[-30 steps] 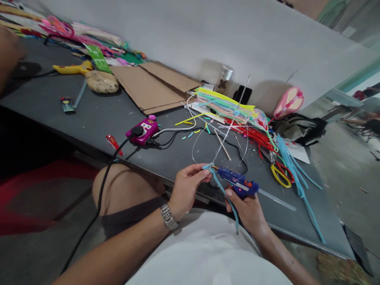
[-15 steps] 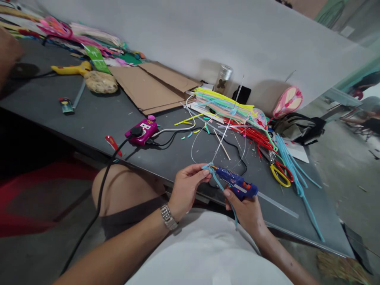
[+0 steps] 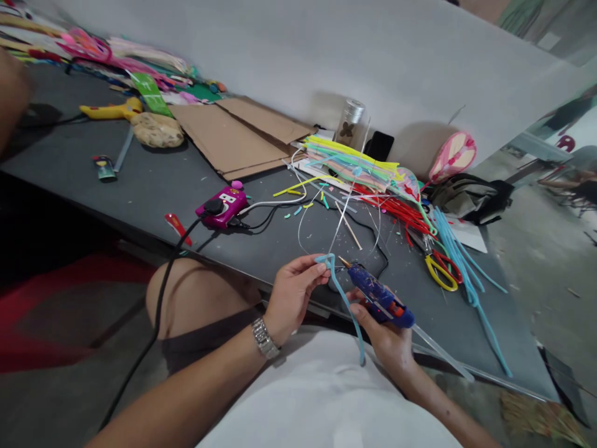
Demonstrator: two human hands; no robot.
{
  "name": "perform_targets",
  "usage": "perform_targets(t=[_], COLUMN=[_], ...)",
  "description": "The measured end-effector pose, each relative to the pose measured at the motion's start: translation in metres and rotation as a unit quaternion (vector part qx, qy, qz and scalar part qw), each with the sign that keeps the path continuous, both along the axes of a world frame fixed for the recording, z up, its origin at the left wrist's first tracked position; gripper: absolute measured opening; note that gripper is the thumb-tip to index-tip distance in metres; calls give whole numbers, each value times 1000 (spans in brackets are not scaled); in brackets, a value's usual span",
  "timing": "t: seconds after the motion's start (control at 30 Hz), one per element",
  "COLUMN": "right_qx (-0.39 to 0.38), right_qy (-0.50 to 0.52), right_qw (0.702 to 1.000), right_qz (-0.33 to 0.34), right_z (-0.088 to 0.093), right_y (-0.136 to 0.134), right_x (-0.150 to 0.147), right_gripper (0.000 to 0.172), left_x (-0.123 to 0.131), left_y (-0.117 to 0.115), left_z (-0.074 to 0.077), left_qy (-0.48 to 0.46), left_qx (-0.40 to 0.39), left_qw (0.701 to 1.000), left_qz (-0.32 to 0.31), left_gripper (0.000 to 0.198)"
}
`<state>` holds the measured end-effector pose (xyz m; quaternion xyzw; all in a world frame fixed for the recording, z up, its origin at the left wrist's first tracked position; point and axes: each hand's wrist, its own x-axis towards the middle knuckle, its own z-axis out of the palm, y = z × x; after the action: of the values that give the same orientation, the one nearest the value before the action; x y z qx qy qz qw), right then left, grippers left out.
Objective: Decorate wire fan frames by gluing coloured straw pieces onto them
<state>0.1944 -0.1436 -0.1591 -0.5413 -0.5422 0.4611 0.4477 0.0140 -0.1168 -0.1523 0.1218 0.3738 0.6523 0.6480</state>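
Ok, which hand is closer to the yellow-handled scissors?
Right. The right hand, gripping a glue gun, lies below and left of the yellow-handled scissors in view; the left hand, pinching a blue pipe cleaner, lies farther left of them.

The right hand (image 3: 385, 341) covers the handle of the glue gun (image 3: 379, 296). A blurred arm (image 3: 12, 99) is cut off by the left edge, and the distant seated figure (image 3: 583, 190) is too small to make out.

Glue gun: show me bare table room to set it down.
Bare dark tabletop lies between the cardboard and the pink power socket; a smaller patch lies between the glue stick and the blue pipe cleaners. Crowded: around the scissors and red pipe cleaners.
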Motion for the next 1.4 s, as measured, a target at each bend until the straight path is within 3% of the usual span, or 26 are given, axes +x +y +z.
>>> perform_targets(t=[0.17,0.57,0.93,1.4], right_qx=[-12,13,74,140], right_qy=[-28,-64,-113,-110], right_qw=[999,997,982,970], right_qz=[11,50,130,168], right_z=[-8,-1,9,11], right_y=[-3,-11,-14,-11], right_x=[-5,3,6,5], right_gripper=[27,24,11,12], left_x=[0,3,4,8], left_y=[0,2,2,0], left_z=[0,-5,-3,-5], left_qy=[-8,0,3,64], left_qx=[-2,9,7,10], left_qw=[1000,1000,1000,998], left_qz=[-8,17,12,-12], left_gripper=[31,32,31,31])
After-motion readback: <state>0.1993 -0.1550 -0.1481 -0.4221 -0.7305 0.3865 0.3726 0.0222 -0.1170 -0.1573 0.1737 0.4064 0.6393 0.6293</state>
